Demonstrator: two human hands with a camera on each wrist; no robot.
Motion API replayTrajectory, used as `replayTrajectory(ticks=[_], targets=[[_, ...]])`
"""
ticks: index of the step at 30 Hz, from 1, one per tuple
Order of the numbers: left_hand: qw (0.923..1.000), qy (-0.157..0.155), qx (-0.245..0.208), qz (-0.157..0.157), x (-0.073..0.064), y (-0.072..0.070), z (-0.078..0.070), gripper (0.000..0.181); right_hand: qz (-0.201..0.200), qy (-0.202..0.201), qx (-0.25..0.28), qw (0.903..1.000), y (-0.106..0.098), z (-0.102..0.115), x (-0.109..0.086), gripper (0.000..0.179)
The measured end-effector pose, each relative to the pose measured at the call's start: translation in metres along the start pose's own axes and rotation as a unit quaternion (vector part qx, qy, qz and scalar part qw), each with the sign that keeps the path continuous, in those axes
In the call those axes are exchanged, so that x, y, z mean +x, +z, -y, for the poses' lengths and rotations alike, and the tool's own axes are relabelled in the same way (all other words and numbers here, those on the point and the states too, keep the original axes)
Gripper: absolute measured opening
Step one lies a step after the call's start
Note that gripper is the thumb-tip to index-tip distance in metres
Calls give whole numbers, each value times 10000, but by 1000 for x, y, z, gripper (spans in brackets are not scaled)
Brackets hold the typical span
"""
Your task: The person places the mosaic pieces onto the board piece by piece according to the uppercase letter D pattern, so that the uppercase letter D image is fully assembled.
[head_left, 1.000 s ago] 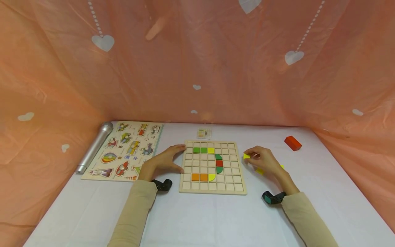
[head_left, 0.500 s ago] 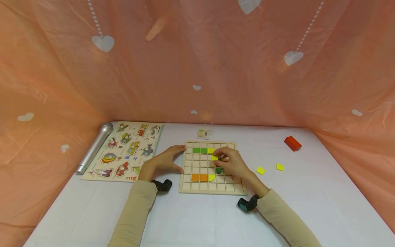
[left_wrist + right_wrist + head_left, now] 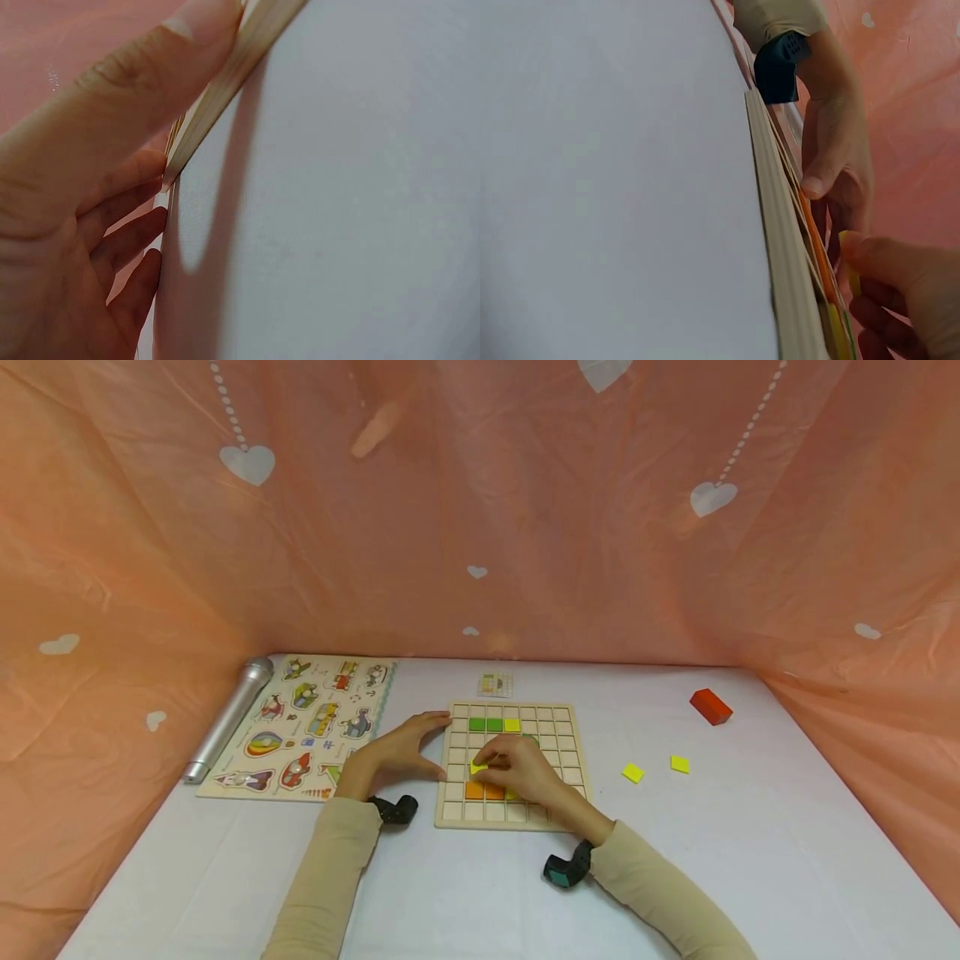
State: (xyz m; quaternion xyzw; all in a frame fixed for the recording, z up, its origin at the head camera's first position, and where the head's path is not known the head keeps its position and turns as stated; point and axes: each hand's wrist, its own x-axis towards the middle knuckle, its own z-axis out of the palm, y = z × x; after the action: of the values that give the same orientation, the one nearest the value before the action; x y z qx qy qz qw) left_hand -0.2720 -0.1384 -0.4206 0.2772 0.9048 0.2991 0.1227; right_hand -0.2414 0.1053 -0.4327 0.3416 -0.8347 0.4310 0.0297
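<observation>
A wooden grid board [image 3: 562, 714] lies on the white table. My right hand [image 3: 521, 768] is over its middle and pinches a yellow square tile [image 3: 477, 767] just above the orange tiles [image 3: 483, 791]. In the right wrist view this yellow tile [image 3: 849, 251] shows between thumb and fingers. My left hand [image 3: 397, 747] has thumb and fingers spread, touching the board's left edge; the left wrist view shows the thumb [image 3: 202, 19] against the wooden rim. Two green squares [image 3: 486, 724] and a yellow square [image 3: 512, 725] sit in an upper row. The right hand covers part of the other pieces.
Two yellow square tiles [image 3: 633, 773] lie right of the board, with a red block [image 3: 711, 707] farther back. A small pattern card [image 3: 496, 684] lies behind the board. A picture puzzle board [image 3: 300, 735] and a silver microphone [image 3: 228, 722] are on the left.
My right hand has carried the yellow tile leftward from the table's right side, across the board to its left-middle cells. The left hand has stayed at the board's edge.
</observation>
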Motion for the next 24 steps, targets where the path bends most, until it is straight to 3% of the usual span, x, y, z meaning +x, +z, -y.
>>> replayTrajectory(ticks=[14,20,24], targets=[[10000,66,67,21,1,1,1,94,-86,-398,-793,9960,11,-6,0,5],[9999,63,104,31,0,0,1,94,-38,-337,-921,9952,7,-3,0,7],[9999,27,90,38,0,0,0,95,-9,-215,-660,9976,0,-1,1,13]])
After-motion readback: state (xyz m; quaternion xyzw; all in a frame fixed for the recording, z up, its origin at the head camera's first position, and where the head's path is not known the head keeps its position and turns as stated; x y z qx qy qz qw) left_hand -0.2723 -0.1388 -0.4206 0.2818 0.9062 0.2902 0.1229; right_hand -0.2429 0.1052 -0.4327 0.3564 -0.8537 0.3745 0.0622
